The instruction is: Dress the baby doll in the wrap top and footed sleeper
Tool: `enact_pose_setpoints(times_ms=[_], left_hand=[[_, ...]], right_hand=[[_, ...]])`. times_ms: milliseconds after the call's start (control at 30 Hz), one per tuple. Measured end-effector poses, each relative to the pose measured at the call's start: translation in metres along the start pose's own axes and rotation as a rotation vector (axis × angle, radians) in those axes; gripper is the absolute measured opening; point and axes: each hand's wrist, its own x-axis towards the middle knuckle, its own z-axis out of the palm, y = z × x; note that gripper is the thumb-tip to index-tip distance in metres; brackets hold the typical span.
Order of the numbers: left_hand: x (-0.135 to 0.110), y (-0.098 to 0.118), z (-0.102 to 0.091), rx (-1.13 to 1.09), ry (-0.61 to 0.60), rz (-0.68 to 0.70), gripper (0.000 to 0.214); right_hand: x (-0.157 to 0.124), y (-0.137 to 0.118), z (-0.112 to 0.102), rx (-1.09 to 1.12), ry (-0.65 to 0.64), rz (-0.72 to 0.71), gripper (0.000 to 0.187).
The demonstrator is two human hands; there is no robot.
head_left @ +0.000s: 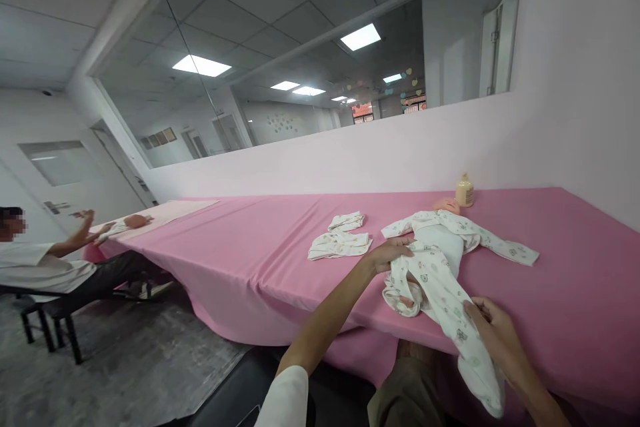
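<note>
A baby doll (447,205) lies on its back on the pink-covered table, its head toward the wall. An open white printed baby jacket (507,248) is spread under and around its pale torso (443,245), sleeves out to both sides. White printed baby pants (443,280) lie over its lower body. My left hand (391,255) grips them near the waist, by the doll's hip. Lower down, my right hand (493,327) pinches one pant leg, whose end hangs past the table edge. Part of a doll leg or foot (407,302) shows in the other leg opening.
Two folded printed baby garments (340,245) lie left of the doll. A cream bottle (465,191) stands near the wall behind its head. The pink cloth (240,240) drapes over the front edge. Far left, a seated person (45,267) is beside another doll (136,220).
</note>
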Motion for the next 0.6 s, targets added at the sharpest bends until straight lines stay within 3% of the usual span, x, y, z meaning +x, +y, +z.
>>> enact_pose_setpoints(times_ms=[200, 300, 367, 467, 600], left_hand=[[-0.002, -0.008, 0.003, -0.129, -0.076, 0.009, 0.045], [-0.005, -0.01, 0.006, -0.125, -0.068, -0.033, 0.036], [-0.005, -0.011, 0.008, -0.085, -0.049, -0.037, 0.032], [-0.003, -0.014, 0.008, -0.012, 0.023, -0.022, 0.028], [0.001, -0.016, 0.005, 0.066, 0.085, -0.019, 0.032]], right_hand=[[0.04, -0.012, -0.007, -0.091, -0.194, -0.074, 0.025], [0.057, -0.03, 0.0, -0.048, -0.234, -0.131, 0.05], [0.065, -0.045, 0.009, 0.033, -0.376, -0.159, 0.056], [0.075, -0.062, 0.024, 0.105, -0.576, -0.214, 0.04], [0.085, -0.073, 0.034, 0.14, -0.537, -0.17, 0.025]])
